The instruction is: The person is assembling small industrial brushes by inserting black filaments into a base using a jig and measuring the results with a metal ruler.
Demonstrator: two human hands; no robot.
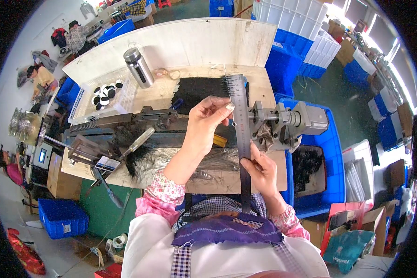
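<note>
A steel ruler point(240, 113) stands nearly upright in front of me, over the workbench. Along its upper left edge pokes a row of black bristle-like fringe point(227, 85), and a black strip point(246, 190) hangs below its lower end. My left hand point(207, 121) is closed in a pinch at the ruler's left edge, just under the fringe; its fingertips are partly hidden. Lower down, my right hand point(261, 170) grips the ruler's bottom end together with the strip, thumb in front. Behind the ruler's top, a black sheet point(197, 90) lies on the bench.
A dark metal machine point(143, 121) spans the bench, its grey motor point(312, 118) at right. Loose grey-black fibres point(171, 162) lie in front. A steel flask point(139, 69) and a clear basket point(120, 104) of black-and-white round pieces stand back left. Blue bins point(331, 162) flank the right.
</note>
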